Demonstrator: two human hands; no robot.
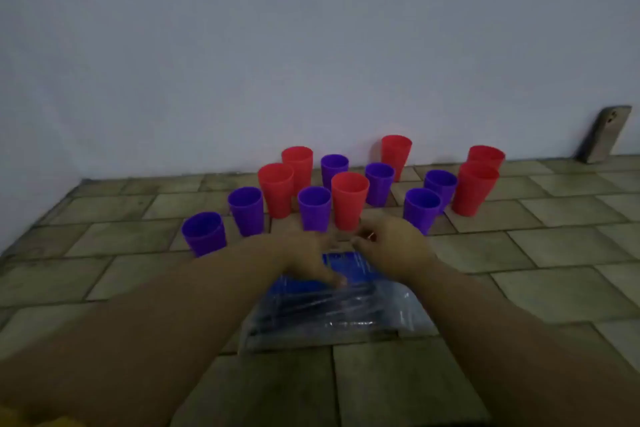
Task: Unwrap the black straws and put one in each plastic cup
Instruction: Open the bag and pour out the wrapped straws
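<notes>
A pale wall (pixel 311 45) is filling the upper half of the view, and a tiled floor (pixel 554 253) of brick-laid tiles is running out from its foot. Two bare forearms are reaching in from the bottom corners and meeting over the middle of the floor.

Between the forearms a clear plastic packet (pixel 346 319) is lying flat on the tiles, with a blue label (pixel 346 265) at its far end. The black straws (pixel 311 305) are lying inside it as a dark bundle, still wrapped.

Beyond the packet the plastic cups are standing upright on the floor in a loose cluster towards the wall. Six are red and seven are purple. The nearest red cup (pixel 349 199) is standing just past the hands, with a purple cup (pixel 314 206) just beside it on the left. The leftmost purple cup (pixel 203 232) is standing apart, closer to the viewer. No cup is showing a straw.

The left hand (pixel 308 253) is lying over the far left part of the packet with its fingers stretched out, one fingertip (pixel 341 281) touching the plastic beside the label. The right hand (pixel 394 246) is hovering at the packet's far edge with its fingers curled inwards. It is too blurred to tell whether they are pinching anything.

At far right a phone (pixel 604 135) is leaning against the wall.
</notes>
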